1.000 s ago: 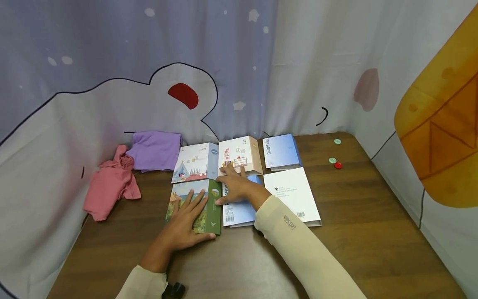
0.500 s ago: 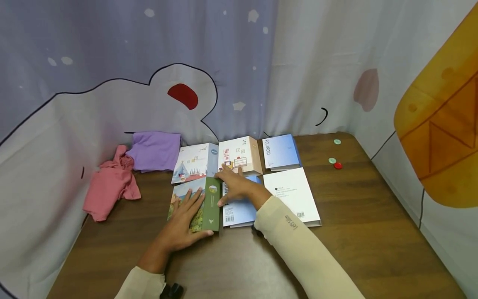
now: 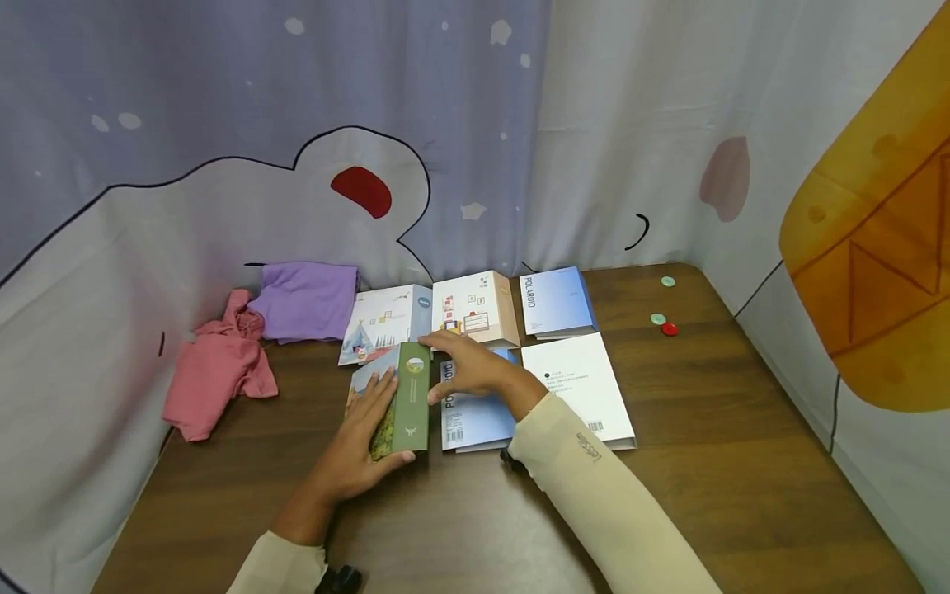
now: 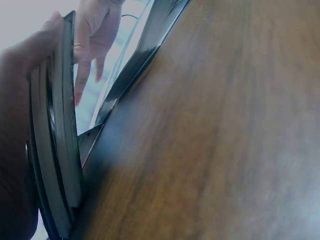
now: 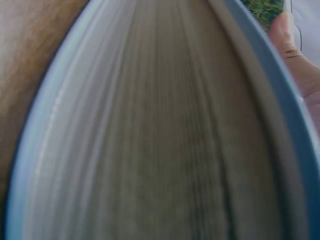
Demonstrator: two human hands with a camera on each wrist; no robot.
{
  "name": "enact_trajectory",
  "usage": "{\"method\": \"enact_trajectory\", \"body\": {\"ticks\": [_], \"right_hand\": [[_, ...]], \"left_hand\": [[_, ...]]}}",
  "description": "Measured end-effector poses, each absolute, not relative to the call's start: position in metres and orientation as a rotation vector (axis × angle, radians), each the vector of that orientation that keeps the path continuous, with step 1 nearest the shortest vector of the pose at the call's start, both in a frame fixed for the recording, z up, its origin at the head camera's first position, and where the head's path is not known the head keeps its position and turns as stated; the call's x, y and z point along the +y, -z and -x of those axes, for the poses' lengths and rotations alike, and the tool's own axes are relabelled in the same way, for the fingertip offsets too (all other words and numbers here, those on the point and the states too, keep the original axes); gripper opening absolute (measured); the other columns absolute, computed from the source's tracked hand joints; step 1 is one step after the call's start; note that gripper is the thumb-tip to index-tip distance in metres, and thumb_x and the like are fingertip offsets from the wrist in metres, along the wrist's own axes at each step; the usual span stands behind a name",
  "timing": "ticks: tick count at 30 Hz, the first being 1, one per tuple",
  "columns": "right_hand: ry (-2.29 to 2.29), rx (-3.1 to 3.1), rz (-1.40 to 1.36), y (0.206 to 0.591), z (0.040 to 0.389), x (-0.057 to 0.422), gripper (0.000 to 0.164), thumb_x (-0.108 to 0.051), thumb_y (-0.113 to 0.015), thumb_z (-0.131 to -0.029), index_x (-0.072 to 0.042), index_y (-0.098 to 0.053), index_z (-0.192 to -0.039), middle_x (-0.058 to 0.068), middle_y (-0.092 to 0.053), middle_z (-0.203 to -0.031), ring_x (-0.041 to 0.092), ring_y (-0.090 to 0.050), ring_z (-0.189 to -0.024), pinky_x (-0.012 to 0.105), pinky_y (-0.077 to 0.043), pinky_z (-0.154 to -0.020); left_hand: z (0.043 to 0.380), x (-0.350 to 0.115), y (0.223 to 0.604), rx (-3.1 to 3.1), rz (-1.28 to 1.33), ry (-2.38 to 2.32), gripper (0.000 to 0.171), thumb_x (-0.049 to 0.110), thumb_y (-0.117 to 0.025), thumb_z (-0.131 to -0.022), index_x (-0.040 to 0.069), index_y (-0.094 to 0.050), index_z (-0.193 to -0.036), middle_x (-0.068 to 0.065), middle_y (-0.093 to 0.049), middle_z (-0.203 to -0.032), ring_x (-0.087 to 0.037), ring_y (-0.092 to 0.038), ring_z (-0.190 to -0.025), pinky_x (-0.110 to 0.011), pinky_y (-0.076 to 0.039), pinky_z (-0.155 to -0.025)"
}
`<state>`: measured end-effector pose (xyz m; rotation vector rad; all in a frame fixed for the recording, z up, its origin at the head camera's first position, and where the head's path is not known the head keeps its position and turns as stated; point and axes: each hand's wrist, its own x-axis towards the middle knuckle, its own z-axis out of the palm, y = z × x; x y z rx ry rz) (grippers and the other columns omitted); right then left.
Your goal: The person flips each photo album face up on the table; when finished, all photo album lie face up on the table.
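In the head view, the left hand [image 3: 355, 450] lies across the green book [image 3: 411, 400], its fingers straight over the cover and its thumb stretched to the six o'clock end of the spine. That grip is loose, nothing being clasped; the flat palm seems placed to steady the book as it tilts. The right hand [image 3: 473, 367] is at one o'clock of the book, thumb and forefinger well spread beside the spine, its grip also unclenched; it looks set there to prop or guard that side. The green book is on the bench [image 3: 460, 528], with the blue book [image 3: 478, 422] just beside it at three o'clock and the tent book [image 3: 386, 318] at twelve. Its long axis runs twelve to six, the round badge at twelve and the leaf mark at six; the cover slants toward nine.

In the left wrist view, the page end [image 4: 65, 125] shows two blocks of pages. The book leans at an angle to the bench: its six o'clock corner in this view is down by the wood, its twelve o'clock side raised, near the thumb. Right-hand fingers hang straight at one o'clock of it.

In the right wrist view, the blue book's pages fill the middle; a thumb [image 5: 286, 37] shows at one o'clock, whose I cannot tell.
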<state>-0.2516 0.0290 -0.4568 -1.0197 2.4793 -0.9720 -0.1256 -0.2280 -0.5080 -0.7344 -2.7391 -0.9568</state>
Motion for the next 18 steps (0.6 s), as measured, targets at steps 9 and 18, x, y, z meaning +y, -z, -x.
{"method": "enact_trajectory", "body": {"ticks": [9, 18], "right_hand": [[1.435, 2.159, 0.954, 0.457, 0.243, 0.027, 0.1, -0.01, -0.087, -0.093, -0.008, -0.027, -0.174, 0.015, -0.026, -0.18, 0.044, -0.057, -0.149, 0.044, -0.056, -0.116], [1.717, 1.939, 0.893, 0.456, 0.23, 0.016, 0.098, -0.011, -0.078, -0.099, -0.019, -0.019, -0.177, 0.01, -0.009, -0.185, 0.05, -0.053, -0.151, 0.042, -0.064, -0.101]], "left_hand": [[0.125, -0.225, 0.503, -2.636, 0.775, 1.07, 0.114, 0.029, -0.09, -0.086, 0.012, -0.022, -0.176, -0.015, -0.022, -0.183, -0.056, -0.023, -0.165, -0.07, -0.02, -0.133], [0.124, -0.221, 0.492, -2.555, 0.748, 1.17, 0.106, 0.02, -0.087, -0.087, 0.017, -0.029, -0.175, -0.019, -0.023, -0.182, -0.049, -0.029, -0.165, -0.019, -0.016, -0.129]]}}
